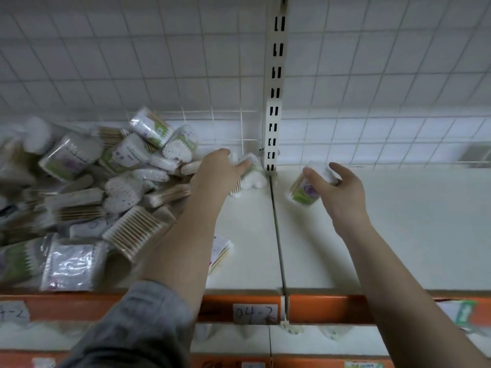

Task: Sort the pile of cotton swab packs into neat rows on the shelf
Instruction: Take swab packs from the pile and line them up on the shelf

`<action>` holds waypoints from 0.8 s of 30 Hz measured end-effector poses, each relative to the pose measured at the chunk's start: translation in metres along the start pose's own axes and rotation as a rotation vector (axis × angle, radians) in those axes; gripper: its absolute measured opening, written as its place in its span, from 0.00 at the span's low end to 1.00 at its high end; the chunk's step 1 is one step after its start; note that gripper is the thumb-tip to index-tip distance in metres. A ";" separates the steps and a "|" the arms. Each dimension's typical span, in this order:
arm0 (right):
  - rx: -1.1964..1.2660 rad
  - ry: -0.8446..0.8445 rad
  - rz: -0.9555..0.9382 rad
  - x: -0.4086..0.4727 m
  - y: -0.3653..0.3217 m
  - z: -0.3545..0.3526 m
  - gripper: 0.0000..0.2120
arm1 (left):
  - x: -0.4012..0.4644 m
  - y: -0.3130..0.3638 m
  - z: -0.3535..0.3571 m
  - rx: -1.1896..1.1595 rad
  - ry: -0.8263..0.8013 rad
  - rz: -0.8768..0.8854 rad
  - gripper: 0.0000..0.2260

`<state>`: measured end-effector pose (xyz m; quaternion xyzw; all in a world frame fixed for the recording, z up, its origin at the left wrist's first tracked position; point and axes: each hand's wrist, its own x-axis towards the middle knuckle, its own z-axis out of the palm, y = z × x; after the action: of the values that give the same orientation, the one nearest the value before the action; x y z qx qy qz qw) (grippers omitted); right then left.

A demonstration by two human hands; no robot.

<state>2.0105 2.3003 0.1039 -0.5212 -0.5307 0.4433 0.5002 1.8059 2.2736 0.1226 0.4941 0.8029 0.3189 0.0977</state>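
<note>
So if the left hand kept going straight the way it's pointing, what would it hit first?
Probably the heart-shaped swab pack its fingers already touch. The left hand points up and right; behind the pack stands the slotted shelf upright, then the wire grid back panel. Depth is uncertain.

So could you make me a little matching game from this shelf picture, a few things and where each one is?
Things:
1. left hand
2. right hand
3. pile of packs
4. label reading 04-2

Places:
A. on the orange shelf edge
B. heaped on the shelf's left section
C. holding a pack right of the slotted upright
D. on a pack just left of the upright

Pairs: 1-D, 2-C, 3-B, 4-A
</note>
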 end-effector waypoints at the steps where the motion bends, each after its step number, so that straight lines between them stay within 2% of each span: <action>1: -0.007 -0.014 -0.013 0.000 0.001 0.000 0.24 | 0.001 -0.001 0.003 0.003 -0.002 0.006 0.31; 3: -0.035 -0.032 -0.043 -0.001 0.004 0.001 0.15 | -0.001 -0.002 0.003 -0.033 0.024 0.009 0.24; 5: -0.047 -0.040 -0.065 -0.004 0.005 0.002 0.14 | -0.003 -0.004 -0.001 -0.084 0.061 -0.017 0.12; 9: -0.050 -0.018 -0.086 -0.013 0.006 0.006 0.15 | -0.007 -0.013 -0.015 -0.251 0.114 -0.010 0.03; 14: -0.020 0.094 -0.067 -0.029 0.005 0.012 0.21 | -0.020 -0.021 -0.033 -0.420 0.109 0.077 0.06; 18: -0.074 0.215 -0.098 -0.046 0.008 0.009 0.23 | -0.026 -0.028 -0.036 -0.402 0.086 0.145 0.04; 21: -0.082 0.309 -0.117 -0.059 0.010 0.002 0.26 | -0.033 -0.021 -0.037 -0.391 0.081 0.166 0.10; 24: -0.074 0.386 -0.150 -0.067 0.014 -0.013 0.29 | -0.041 -0.005 -0.036 -0.388 0.075 0.212 0.10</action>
<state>2.0222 2.2334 0.0872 -0.5734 -0.4785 0.2768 0.6047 1.8051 2.2225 0.1405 0.5355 0.6730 0.4942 0.1270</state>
